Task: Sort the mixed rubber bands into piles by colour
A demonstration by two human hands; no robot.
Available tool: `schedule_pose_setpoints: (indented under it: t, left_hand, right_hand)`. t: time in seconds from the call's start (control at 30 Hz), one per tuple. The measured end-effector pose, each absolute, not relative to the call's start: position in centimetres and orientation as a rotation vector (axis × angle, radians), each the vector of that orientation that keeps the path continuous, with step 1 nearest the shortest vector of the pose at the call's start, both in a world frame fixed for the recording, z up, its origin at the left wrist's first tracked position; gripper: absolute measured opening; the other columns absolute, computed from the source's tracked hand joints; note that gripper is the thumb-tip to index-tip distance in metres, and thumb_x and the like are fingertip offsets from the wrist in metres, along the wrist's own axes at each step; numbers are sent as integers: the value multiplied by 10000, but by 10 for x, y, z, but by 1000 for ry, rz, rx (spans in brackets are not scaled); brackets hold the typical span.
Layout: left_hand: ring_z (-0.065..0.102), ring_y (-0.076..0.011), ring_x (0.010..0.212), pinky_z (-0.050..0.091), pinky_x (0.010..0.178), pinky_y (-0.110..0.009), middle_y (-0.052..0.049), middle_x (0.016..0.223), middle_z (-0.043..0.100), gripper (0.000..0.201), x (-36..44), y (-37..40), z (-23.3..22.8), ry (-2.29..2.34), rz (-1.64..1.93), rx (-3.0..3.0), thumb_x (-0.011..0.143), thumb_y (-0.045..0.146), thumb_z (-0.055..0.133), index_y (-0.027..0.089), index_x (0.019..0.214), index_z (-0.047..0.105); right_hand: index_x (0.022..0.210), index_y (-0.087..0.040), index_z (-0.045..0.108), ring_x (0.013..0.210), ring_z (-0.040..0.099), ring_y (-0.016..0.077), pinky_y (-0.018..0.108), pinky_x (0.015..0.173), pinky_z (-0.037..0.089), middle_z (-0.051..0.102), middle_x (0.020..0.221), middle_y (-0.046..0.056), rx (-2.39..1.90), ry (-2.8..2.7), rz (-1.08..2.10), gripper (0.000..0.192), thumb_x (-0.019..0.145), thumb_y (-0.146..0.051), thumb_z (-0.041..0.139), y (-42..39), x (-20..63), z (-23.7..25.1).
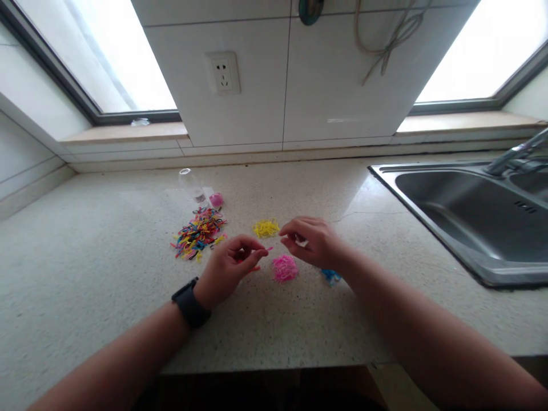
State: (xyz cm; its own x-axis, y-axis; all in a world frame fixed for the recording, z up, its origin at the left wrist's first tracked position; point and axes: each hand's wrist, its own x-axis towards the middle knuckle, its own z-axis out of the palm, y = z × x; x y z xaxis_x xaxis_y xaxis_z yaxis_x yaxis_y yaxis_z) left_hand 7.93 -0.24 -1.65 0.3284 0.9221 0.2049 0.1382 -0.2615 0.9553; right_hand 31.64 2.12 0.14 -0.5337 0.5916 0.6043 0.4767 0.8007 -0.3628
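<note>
Left hand (226, 268): your fingers are curled together, thumb and forefinger pinching a small pink band (268, 249) whose tip pokes out toward the other hand.
Right hand (310, 242): fingers bunched, the tips close together near the band; you seem to pinch something pale, but what it is cannot be told.
Band: it sits in the air between your two hands, just above the pink pile (285, 268).
Piles: the yellow pile (266, 228) lies just beyond your hands; a blue pile (330, 277) peeks from under your right wrist; the mixed heap (199, 232) lies to the left, apart from the sorted ones.
Jar (192, 185): a clear one lies tipped behind the mixed heap, with a pink lid (216, 200) beside it.
Handling: judge these bands as featherlight, soft and stretchy; they will likely cling together and spring off if squeezed hard.
Hold: take one by its loop edge with your fingertips, lightly.
Surface (107, 285): speckled and pale, so small bands should show well.
Sink (462, 217): well apart to the right.
</note>
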Motion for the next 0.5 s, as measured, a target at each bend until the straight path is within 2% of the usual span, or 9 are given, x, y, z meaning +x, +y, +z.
schedule_pose_setpoints:
  t: [0.1,0.33,0.5]
  left_hand:
    - [543,-84,570,451,505,-184,-10,730,647,197,78,-3,-21,977,1021,1730,860,356,701,166,895,666]
    - [545,-94,591,435,528,-204,-19,752,653,175,74,-3,-27,984,969,1885,878,346,681,175,917,677]
    - [507,-92,578,390,519,-210,-7,729,629,145,73,-4,-24,1003,983,1962,878,326,681,186,918,681]
  right_hand:
    - [1019,-183,623,673,579,106,241,646,420,641,766,0,-694,-2292,258,167,910,-309,615,13,308,6]
    - [910,-192,628,725,563,122,260,669,423,633,776,16,-604,-2336,318,118,951,-294,587,8,303,9]
    - [900,-185,637,718,570,124,261,665,428,640,777,19,-624,-2332,333,107,942,-276,600,8,304,8]
